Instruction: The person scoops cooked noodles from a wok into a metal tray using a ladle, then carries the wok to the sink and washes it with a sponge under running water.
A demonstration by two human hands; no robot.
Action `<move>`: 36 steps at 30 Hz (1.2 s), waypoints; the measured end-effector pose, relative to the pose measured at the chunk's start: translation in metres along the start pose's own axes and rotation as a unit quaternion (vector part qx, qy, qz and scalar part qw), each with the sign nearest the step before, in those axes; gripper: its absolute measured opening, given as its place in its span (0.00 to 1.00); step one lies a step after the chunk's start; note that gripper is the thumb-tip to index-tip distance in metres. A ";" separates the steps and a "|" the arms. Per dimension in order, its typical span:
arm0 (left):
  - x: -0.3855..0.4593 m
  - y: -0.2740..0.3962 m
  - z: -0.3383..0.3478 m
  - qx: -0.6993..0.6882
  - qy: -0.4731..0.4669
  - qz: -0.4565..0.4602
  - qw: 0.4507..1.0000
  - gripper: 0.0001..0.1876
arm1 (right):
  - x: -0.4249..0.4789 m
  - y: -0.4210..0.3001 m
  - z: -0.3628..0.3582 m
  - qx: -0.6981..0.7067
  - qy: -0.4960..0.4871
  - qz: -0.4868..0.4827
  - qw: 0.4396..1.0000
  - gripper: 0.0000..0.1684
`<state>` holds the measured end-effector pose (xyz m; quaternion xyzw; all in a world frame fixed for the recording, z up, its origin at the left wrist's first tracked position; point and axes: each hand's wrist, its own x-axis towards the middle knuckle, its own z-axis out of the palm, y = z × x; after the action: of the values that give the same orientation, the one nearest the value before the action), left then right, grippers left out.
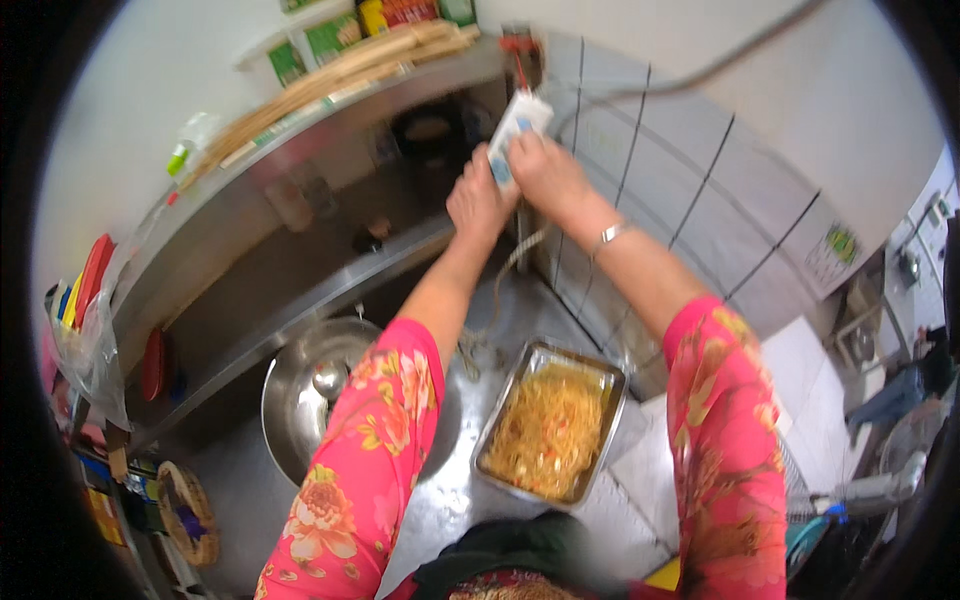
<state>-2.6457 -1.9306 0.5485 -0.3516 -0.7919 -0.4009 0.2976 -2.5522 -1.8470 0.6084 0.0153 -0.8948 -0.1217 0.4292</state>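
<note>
Both my arms reach up and away from me. A white box or packet with blue marks [517, 124] is held between my hands, tilted, in front of the corner. My left hand [480, 193] grips its lower left side. My right hand [546, 166] closes on its right side, the fingers over its face. Nearer me on the steel counter [450, 495] sits a rectangular metal tray [487, 427] of shredded food in yellowish liquid with red bits. A large steel bowl [281, 405] with a ladle [330, 379] in it stands to its left, partly hidden by my left sleeve.
A steel shelf [255, 292] runs along the left, with long wooden sticks [330, 79] and green packets [330, 37] above. A pale hose [517, 255] hangs down near the tiled wall [660, 172]. A wicker basket [187, 514] is at lower left; a grey pipe crosses the upper right.
</note>
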 end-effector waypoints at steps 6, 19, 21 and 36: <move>0.016 -0.009 -0.014 -0.005 -0.086 -0.123 0.989 0.24 | 0.028 -0.033 -0.008 0.017 0.037 0.035 0.999 0.08; -0.072 0.017 -0.056 -0.407 -0.287 -0.412 0.763 0.41 | 0.058 -0.058 -0.083 0.306 0.250 0.158 0.905 0.13; -0.092 0.016 -0.085 -0.501 -0.328 -0.409 0.688 0.44 | 0.070 -0.063 -0.088 0.342 0.245 0.196 0.886 0.14; -0.350 -0.031 -0.206 -0.182 -0.159 -0.084 0.967 0.08 | 0.004 -0.176 -0.133 0.585 0.032 0.266 0.765 0.14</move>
<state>-2.4300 -2.2294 0.3745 -0.3912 -0.7697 -0.5004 0.0639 -2.4653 -2.0454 0.6505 0.0291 -0.7464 0.5452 0.3805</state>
